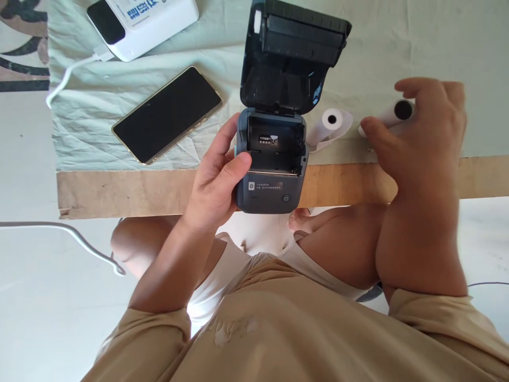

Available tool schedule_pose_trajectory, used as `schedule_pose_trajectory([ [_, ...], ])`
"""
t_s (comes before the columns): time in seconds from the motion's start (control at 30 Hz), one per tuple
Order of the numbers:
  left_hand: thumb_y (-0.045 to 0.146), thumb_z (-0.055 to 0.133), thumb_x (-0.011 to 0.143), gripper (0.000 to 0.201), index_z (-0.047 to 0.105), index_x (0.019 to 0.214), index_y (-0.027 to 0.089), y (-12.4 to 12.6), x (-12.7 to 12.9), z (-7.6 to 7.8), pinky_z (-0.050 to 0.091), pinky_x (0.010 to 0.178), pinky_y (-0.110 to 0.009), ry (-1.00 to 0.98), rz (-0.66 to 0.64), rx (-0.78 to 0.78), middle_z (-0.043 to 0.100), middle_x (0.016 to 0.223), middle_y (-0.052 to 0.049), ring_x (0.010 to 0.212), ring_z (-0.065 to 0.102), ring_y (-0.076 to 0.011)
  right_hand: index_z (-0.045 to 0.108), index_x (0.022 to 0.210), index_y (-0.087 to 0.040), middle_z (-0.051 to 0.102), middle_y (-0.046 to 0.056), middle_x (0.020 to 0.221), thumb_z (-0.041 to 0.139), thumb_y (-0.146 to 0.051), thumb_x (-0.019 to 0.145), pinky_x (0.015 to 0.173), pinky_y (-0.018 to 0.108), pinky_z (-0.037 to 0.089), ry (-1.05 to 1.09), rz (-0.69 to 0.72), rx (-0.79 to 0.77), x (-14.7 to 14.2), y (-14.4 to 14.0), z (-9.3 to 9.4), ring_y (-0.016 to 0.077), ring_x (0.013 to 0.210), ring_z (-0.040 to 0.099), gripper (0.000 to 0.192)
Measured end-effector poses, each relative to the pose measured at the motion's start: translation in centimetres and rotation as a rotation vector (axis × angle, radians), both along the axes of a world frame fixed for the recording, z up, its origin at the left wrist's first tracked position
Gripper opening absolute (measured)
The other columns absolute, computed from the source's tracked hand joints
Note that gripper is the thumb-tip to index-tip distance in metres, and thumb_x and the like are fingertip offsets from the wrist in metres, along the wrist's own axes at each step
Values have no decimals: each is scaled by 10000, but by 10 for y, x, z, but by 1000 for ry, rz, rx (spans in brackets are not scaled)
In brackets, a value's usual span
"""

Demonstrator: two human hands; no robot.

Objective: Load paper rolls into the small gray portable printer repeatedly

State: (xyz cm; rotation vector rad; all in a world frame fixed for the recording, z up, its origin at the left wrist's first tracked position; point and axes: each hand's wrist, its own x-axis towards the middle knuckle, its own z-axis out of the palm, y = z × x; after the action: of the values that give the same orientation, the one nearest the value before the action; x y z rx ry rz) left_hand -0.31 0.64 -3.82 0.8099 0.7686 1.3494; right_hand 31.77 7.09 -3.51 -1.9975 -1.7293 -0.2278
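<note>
In my left hand (217, 183) is a dark portable label printer (274, 185), gripped by its left side with the thumb on the front edge of the paper bay. Its lid (284, 63) stands fully raised, and no roll sits in the bay. Just right of the printer, a white paper roll (324, 127) with a small dark core lies on the cloth, its end partly unwound. My right hand (425, 122) is over a second white roll (384, 118) with a wide black core. Thumb and fingers are spread around that roll; whether they touch it I cannot tell.
A smartphone (169, 114) with a dark screen lies on the green cloth (397, 42) to the left. Behind it stands a white device (159, 26) with a black panel and a white cable (69, 74). The table's bare wooden edge (131, 191) runs in front of my legs.
</note>
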Motion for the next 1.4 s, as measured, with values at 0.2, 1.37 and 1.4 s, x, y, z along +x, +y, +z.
schedule_pose_trajectory([
  [0.2,581,808,971,558,727,1434,280,5,0,-12,661,1180,-512,119,53,39,802,1440,-51,1661,541,-400,863,1225,-286,771,51,1040,907,-260,778,997,576,588,142,143,-64,-4,-17,19,281,1011,738,450],
  [1.37,651,794,947,705,559,1543,356,8,0,-34,722,1017,-474,183,-12,140,810,1327,-55,1548,658,-401,674,1568,-472,709,-12,1501,614,-360,1048,1173,557,648,759,871,276,-110,-49,37,341,1414,715,536],
  [1.4,656,799,942,727,546,1551,350,7,0,-32,715,1039,-480,184,-30,135,807,1343,-61,1556,649,-407,648,1589,-435,731,16,1450,582,-327,1060,1168,552,657,642,922,266,-115,-51,36,327,1400,716,544],
])
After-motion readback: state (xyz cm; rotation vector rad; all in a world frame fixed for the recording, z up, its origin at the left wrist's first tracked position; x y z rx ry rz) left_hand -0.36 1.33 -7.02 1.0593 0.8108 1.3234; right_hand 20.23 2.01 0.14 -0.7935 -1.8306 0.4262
